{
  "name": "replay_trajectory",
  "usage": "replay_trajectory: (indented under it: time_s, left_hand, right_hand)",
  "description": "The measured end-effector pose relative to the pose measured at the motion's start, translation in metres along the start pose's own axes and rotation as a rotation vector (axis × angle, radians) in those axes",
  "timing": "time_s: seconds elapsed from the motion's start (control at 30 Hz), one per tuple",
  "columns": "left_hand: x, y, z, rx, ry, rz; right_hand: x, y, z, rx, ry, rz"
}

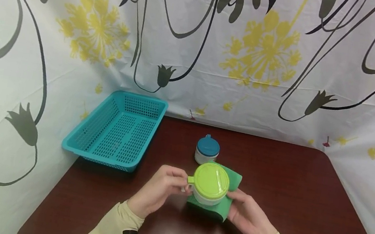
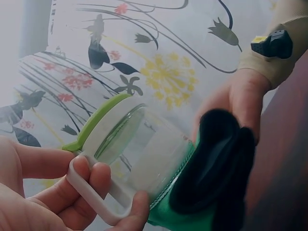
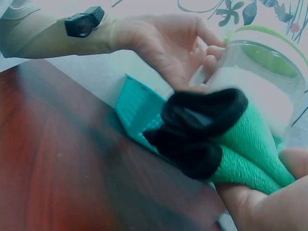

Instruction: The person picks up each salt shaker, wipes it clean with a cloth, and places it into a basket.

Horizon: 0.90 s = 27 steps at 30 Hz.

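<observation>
A clear glass jar [image 2: 156, 151] with a lime-green lid [image 1: 212, 180] and a white side handle [image 2: 86, 190] is held up in front of me. The fingers of my left hand [image 1: 163, 188] hook through that handle, thumb side near the lid's tab. My right hand [image 1: 248, 218] grips a folded green cloth [image 3: 257, 166] with a black backing, pressing it against the lower part of the jar. In the right wrist view the cloth's black folds [image 3: 204, 115] stick out toward the left hand.
A smaller jar [image 1: 208, 148] with a blue lid stands on the dark red-brown table [image 1: 292, 187] just beyond. At the back left sits a turquoise perforated basket [image 1: 162, 115]. A white flower-patterned sheet [image 1: 197, 46] hangs behind the table and along its left side.
</observation>
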State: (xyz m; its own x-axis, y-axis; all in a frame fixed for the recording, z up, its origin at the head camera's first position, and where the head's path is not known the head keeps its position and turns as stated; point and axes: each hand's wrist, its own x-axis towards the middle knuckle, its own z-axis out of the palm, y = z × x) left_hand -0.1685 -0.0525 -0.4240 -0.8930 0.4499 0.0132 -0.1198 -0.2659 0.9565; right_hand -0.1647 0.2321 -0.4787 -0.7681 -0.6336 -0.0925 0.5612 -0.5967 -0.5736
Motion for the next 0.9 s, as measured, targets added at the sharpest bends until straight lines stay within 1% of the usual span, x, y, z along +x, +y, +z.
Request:
replay_trajectory:
  time_s: [0.1, 0.2, 0.4, 0.57, 0.67, 0.77, 0.9]
  left_hand:
    - [0.001, 0.001, -0.001, -0.012, 0.009, 0.013]
    - [0.003, 0.002, -0.002, -0.017, 0.019, 0.015]
    - [0.003, 0.001, -0.004, -0.017, 0.018, -0.003]
    - [0.003, -0.001, -0.005, 0.000, 0.003, -0.003]
    - [0.001, -0.001, -0.004, 0.002, -0.018, -0.006]
    - [0.000, -0.003, -0.003, 0.009, -0.047, -0.015]
    - [-0.004, -0.004, -0.001, 0.028, -0.089, -0.022]
  right_hand:
    - [-0.001, 0.007, 0.002, -0.051, -0.053, 0.051]
    - [-0.002, 0.016, 0.005, -0.071, -0.082, 0.078]
    - [-0.001, 0.023, 0.002, -0.062, -0.094, 0.055]
    - [0.000, 0.021, 0.001, -0.035, -0.083, 0.061]
    - [0.001, 0.017, -0.002, -0.004, -0.085, 0.054]
    - [0.002, 0.012, -0.006, 0.031, -0.085, 0.035]
    - [0.002, 0.004, -0.011, 0.055, -0.062, -0.013]
